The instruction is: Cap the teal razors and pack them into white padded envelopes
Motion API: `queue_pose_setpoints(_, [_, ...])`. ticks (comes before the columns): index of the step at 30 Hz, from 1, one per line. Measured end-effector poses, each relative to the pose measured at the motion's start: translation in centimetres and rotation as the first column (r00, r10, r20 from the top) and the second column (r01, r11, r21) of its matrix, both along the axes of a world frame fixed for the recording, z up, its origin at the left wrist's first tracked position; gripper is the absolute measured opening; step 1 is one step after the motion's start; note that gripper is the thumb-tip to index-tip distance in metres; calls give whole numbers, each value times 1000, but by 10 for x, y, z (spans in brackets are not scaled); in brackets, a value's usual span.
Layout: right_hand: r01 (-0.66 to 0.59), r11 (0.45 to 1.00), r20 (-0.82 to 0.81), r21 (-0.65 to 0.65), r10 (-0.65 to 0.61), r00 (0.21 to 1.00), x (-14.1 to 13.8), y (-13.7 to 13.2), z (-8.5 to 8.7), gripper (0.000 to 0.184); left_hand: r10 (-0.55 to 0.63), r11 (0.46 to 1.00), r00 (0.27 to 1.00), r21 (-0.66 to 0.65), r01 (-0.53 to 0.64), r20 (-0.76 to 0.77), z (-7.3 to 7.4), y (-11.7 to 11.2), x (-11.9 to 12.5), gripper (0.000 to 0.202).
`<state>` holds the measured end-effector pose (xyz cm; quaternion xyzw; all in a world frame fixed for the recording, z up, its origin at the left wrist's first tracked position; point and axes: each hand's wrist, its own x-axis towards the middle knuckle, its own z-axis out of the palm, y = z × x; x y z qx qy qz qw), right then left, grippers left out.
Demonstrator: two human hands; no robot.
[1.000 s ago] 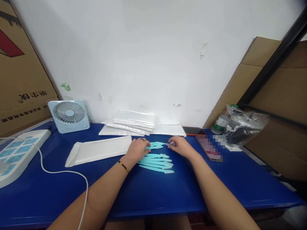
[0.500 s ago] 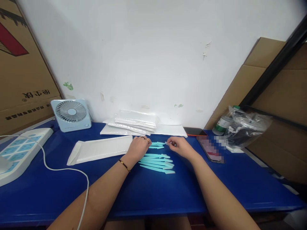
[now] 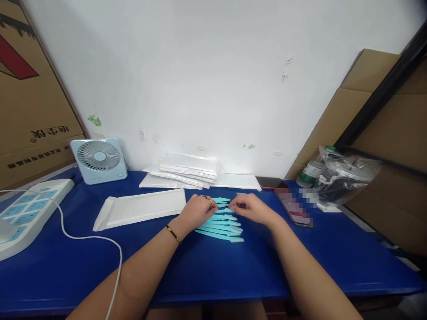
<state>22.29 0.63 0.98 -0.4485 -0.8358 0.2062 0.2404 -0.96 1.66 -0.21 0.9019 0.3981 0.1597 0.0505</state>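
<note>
Several turquoise eyebrow razors (image 3: pixel 218 227) lie fanned in a row on the blue table, blade ends to the right. My left hand (image 3: pixel 200 211), wearing a ring, is closed at the handle of one razor (image 3: pixel 225 210) at the upper part of the row. The fingertips of my right hand (image 3: pixel 251 208) pinch that razor's other end; whether a small cover is between them is too small to tell. Just beyond both hands lie a few more razors (image 3: pixel 220 200). A small pale piece (image 3: pixel 240 194) shows behind my right hand.
An open white padded envelope (image 3: pixel 143 208) lies left of my hands, with a stack of white envelopes (image 3: pixel 188 166) behind. A fan (image 3: pixel 99 160), power strip (image 3: pixel 36 209) and cable (image 3: pixel 90 236) are left. Phones (image 3: pixel 293 209), a bottle (image 3: pixel 310 173) and a bagged item (image 3: pixel 347 182) stand right.
My left hand has moved slightly right and nearer. My right hand has come down from a small clear piece to the end of a razor nearer to me.
</note>
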Motion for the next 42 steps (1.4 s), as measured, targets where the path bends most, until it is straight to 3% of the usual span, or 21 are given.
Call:
queue_pose_setpoints(6, [305,941,106,144,-322,941,43,19,-10,17,115,993,993,24,-114,-41,-12,13,-7,18])
queue_pose_setpoints(14, [276,945,260,175,-315,913,32,29,-28,10,141,990,985,42,-138,-97,-8,15,-6,22])
queue_pose_setpoints(17, [244,961,158,133,-264,952,27,26,-27,9,159,986,983,69,-153,-89,-4,13,-5,28])
queue_pose_setpoints(21, [256,967,-118,15,-253,960,20,23,-23,16,168,983,986,73,-167,-4,1,11,-7,29])
queue_pose_setpoints(25, [259,954,-389,-153,-299,871,13,20,-17,26,159,986,986,42,-161,44,5,9,-8,27])
queue_pose_setpoints(29, [169,916,-577,-363,-363,731,8,19,-14,34,160,986,984,25,-162,78,6,8,-7,25])
queue_pose_setpoints(34, [127,900,-653,-417,-394,646,11,19,-13,34,154,987,984,36,-158,90,4,9,-8,25])
queue_pose_setpoints(42, [90,931,-677,-355,-322,662,12,17,-14,32,153,987,983,43,-158,102,5,9,-7,23])
